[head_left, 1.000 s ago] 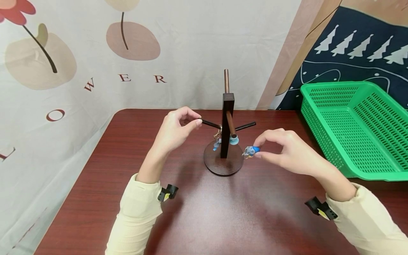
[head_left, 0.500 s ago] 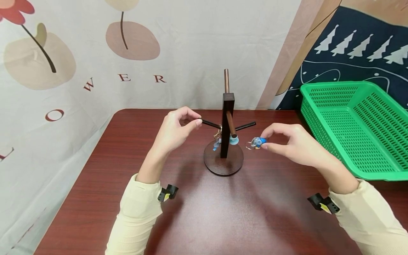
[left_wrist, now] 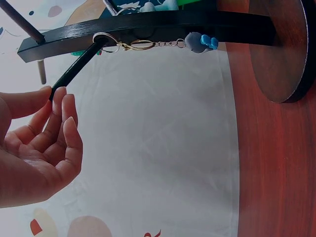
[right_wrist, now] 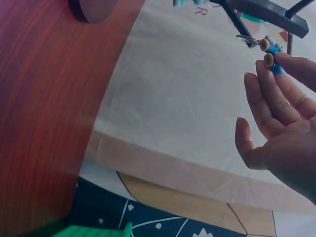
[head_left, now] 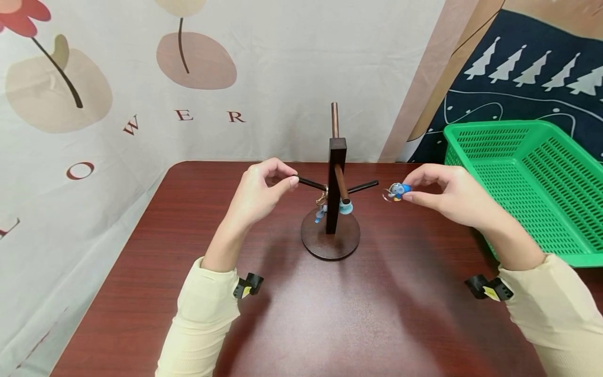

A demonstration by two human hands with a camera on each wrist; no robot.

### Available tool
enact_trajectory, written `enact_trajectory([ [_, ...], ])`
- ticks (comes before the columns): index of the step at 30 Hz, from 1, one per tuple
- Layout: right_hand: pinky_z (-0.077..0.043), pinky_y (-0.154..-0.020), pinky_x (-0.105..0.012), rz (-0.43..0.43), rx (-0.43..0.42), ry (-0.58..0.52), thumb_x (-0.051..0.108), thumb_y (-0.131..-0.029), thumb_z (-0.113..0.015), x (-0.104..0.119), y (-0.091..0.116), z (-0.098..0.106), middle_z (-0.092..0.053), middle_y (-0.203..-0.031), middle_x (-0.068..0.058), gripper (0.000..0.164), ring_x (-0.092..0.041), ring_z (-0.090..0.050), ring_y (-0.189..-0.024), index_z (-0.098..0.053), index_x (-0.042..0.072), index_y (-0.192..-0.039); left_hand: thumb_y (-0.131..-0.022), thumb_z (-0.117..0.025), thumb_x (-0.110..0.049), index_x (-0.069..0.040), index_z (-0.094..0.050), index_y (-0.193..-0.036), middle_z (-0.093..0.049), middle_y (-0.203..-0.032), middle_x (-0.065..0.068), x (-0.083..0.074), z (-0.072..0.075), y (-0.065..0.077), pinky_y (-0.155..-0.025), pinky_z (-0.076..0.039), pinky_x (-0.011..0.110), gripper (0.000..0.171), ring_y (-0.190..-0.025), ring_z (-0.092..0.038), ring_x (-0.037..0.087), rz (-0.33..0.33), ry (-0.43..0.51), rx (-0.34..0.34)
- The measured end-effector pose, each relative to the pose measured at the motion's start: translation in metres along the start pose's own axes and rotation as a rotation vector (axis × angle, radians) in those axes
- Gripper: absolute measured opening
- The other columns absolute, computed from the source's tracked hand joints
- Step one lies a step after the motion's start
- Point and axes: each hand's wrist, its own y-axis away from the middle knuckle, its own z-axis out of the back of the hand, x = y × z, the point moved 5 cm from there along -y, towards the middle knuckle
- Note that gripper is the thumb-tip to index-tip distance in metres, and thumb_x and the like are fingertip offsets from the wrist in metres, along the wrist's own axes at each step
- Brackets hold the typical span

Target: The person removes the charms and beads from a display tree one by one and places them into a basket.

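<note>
A dark wooden stand [head_left: 334, 217] with a round base and several pegs stands upright on the table. My left hand [head_left: 256, 196] pinches the tip of its left peg [head_left: 312, 183] between thumb and fingers. From that peg, close to the post, a keychain with a grey-and-blue figure [left_wrist: 198, 42] hangs by its ring. A pale blue charm [head_left: 346, 207] shows on the post's other side, partly hidden. My right hand [head_left: 454, 196] pinches a blue figure keychain [head_left: 399, 190] by its body. Its metal ring [head_left: 387, 195] points left, a short gap from the right peg's [head_left: 364, 186] tip.
A green plastic basket [head_left: 499, 124] stands at the right, just behind my right hand. The reddish-brown table [head_left: 188, 225] meets a printed cloth backdrop [head_left: 282, 78] behind the stand. Another peg [head_left: 342, 183] juts toward me from the post.
My right hand has moved right and up in the head view, carrying the blue figure keychain from beside the base to near the right peg's tip. My left hand has stayed on its peg.
</note>
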Motion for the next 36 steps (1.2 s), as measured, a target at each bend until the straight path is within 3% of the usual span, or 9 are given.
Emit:
enact_trajectory([
  [21,-0.040,-0.059,-0.019,-0.167,-0.119,0.024,0.014,-0.081,-0.070,-0.027,-0.003,0.046,-0.065,-0.077,0.008,0.015,-0.007,-0.055,-0.074,-0.066,0.006,-0.093,-0.084,-0.064,-0.008,-0.004,-0.064,-0.092,-0.066,-0.080,0.013,0.000,0.000,0.001,-0.060,-0.040,0.027,0.009,-0.067,-0.058,0.015,0.005,0.006,0.007],
  [36,-0.042,-0.058,-0.012,-0.292,-0.182,-0.015,0.014,-0.081,-0.069,-0.067,0.011,0.088,-0.064,-0.075,0.014,0.015,-0.002,-0.055,-0.069,-0.066,0.007,-0.094,-0.084,-0.064,-0.007,-0.003,-0.065,-0.092,-0.066,-0.079,0.012,0.001,0.000,0.000,-0.063,-0.040,0.027,0.009,-0.068,-0.058,0.015,0.007,0.004,0.000],
])
